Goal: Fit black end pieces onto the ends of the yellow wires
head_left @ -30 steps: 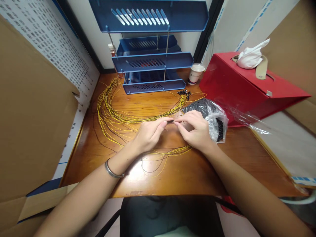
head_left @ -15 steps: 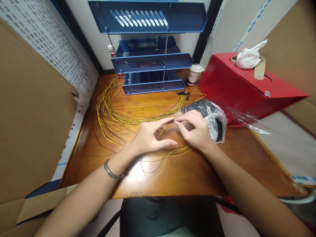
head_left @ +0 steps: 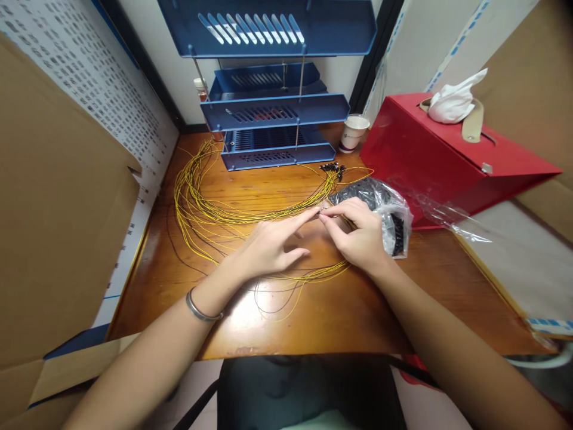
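My left hand [head_left: 268,242] rests over the wooden desk [head_left: 358,304], fingers stretched out, its forefinger tip touching the end of a yellow wire. My right hand [head_left: 358,233] pinches that wire end, which carries a small black piece [head_left: 319,213], between thumb and forefinger. A bundle of thin yellow wires [head_left: 197,203] loops across the desk to the left and passes under both hands. Finished ends with black tips [head_left: 332,168] lie behind my hands. A clear plastic bag of small black parts [head_left: 389,215] sits just right of my right hand.
A blue stacked paper tray [head_left: 273,113] stands at the back of the desk. A paper cup [head_left: 354,132] sits beside a red box [head_left: 447,155] with a tissue on top. Cardboard panels [head_left: 58,227] wall in the left and right sides.
My left hand has let go of the pinch and opened, its forefinger now stretched to the wire end. My right hand has kept its pinch and shifted slightly away from me.
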### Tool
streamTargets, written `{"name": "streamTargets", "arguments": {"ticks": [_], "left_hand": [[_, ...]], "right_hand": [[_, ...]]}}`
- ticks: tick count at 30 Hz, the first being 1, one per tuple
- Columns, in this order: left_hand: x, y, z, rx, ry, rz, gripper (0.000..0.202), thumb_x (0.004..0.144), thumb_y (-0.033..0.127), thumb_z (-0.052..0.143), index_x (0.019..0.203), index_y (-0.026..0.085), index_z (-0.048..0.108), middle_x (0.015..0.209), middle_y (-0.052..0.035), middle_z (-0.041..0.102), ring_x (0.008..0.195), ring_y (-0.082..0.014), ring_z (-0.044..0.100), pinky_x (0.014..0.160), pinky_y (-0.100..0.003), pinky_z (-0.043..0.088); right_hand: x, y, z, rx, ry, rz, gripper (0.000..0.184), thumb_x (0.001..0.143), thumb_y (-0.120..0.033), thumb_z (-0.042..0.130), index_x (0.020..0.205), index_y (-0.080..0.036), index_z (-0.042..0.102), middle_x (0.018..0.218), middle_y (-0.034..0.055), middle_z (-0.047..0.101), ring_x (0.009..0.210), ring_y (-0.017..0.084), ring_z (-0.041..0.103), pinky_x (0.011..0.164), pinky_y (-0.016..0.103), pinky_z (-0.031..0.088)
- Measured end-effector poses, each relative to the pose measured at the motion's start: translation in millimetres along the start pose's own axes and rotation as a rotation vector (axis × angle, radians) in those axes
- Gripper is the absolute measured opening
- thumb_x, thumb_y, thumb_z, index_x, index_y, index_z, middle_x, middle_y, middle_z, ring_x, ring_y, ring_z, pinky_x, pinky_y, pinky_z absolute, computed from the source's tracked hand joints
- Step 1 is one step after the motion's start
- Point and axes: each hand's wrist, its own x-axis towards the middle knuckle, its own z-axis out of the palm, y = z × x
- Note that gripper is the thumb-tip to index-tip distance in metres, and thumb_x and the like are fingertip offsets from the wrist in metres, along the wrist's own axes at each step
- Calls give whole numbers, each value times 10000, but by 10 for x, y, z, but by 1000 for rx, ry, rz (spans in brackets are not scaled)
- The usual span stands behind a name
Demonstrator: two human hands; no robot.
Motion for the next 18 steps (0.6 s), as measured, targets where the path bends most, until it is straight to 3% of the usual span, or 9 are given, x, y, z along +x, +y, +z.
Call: {"name": "streamTargets", "arguments": {"ticks": [3,6,8,12,18], "left_hand": [[-3,-5,0,-21,1,-39,778,886,322,712,1564,203,351,1269,-119,723,892,-180,774,798,-256,606],[6,-9,17,-34,116,-130,694,889,315,707,1514,206,427,1275,-107,722,823,-156,774,763,-245,613],[19,-10,23,5,228,-179,555,887,308,711,1405,191,549,1245,-95,738,779,-143,770,736,-238,613],[41,-6,12,128,400,-196,216,880,286,728,1056,161,735,957,-49,810,704,-134,755,696,-228,595],[38,-21,-4,252,384,-195,113,885,275,711,855,185,773,786,-19,801,645,-139,733,639,-237,554]], "right_hand": [[0,7,4,7,0,1,60,871,-184,690,824,-216,707,784,30,751,755,207,644,754,391,495],[4,16,-3,-9,4,2,61,867,-179,694,820,-215,709,781,27,749,754,205,642,759,390,493],[8,22,-13,-37,23,20,61,861,-180,699,813,-215,711,778,26,747,752,206,643,761,390,491],[17,27,-33,-87,63,66,77,851,-168,699,790,-213,714,783,27,755,756,213,655,762,391,488],[24,35,-41,-122,92,135,87,844,-180,689,770,-214,719,798,28,768,778,225,668,773,393,494]]}}
